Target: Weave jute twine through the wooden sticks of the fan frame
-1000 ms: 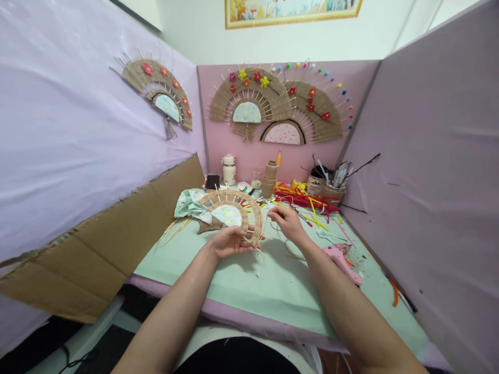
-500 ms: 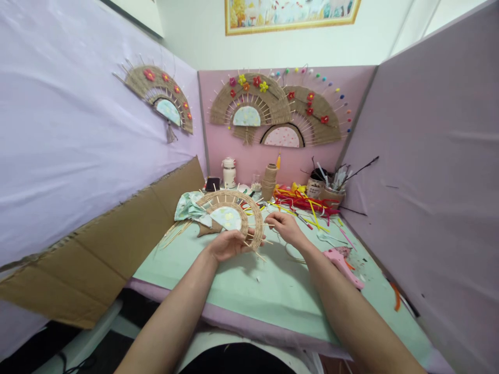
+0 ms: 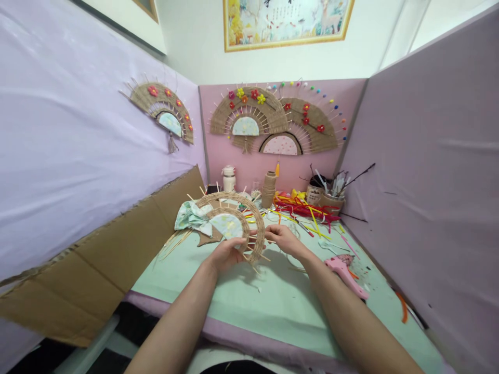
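Note:
A small half-round fan, woven from brown twine on thin wooden sticks, is held above the table. Its inner half-circle is covered in pale green floral cloth. My left hand grips the lower right part of the fan, some fingers hidden behind it. Closed in a pinch, my right hand is at the fan's right edge, beside a stick end. A thin length of twine loops down beneath that hand; the fingertips are too small to see clearly. A crumpled floral cloth lies behind the fan's left end.
A pink glue gun rests right of my forearm. Behind stand a twine cone, a white bottle and a pot of tools. Red and yellow pipe cleaners lie heaped. Cardboard borders the left; finished fans hang behind.
My right hand has moved in against the fan's right edge. The fan has turned slightly in my left hand. The view has tilted up a little.

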Demonstrator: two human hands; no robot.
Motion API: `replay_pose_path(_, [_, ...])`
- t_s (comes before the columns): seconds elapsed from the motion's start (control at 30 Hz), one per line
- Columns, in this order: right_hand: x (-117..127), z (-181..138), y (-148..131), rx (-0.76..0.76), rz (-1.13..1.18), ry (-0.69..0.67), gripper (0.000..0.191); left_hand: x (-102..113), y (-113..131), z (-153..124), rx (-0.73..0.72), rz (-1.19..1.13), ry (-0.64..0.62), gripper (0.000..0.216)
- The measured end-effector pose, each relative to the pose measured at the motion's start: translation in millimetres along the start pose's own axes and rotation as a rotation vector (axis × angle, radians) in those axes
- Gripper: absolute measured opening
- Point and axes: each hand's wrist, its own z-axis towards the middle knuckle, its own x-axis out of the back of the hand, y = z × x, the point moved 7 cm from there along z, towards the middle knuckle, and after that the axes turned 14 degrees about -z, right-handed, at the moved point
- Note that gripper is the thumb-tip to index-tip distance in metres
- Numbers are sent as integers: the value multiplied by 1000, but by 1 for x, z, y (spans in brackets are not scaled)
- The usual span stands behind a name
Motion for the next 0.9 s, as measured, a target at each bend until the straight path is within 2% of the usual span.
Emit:
replay_pose_path(0.17, [0,-6,-8,-31,78,-114,32,7,-2,-1,69,5,70,40])
replay_pose_path(0.37, [-1,-14,-5,-169,275,-254,38,13,-7,-4,146,89,135,36])
replay_pose_path(0.53, [-6,-19,1,-241,446,-379,41,20,-2,-4,132,126,191,32])
replay_pose_path(0.7, [-4,-17,11,-289,393,-329,42,27,3,-6,109,236,263,31])
replay_pose_path(0.9, [5,-13,12,-267,163,-199,36,34,7,-7,75,276,340,29])
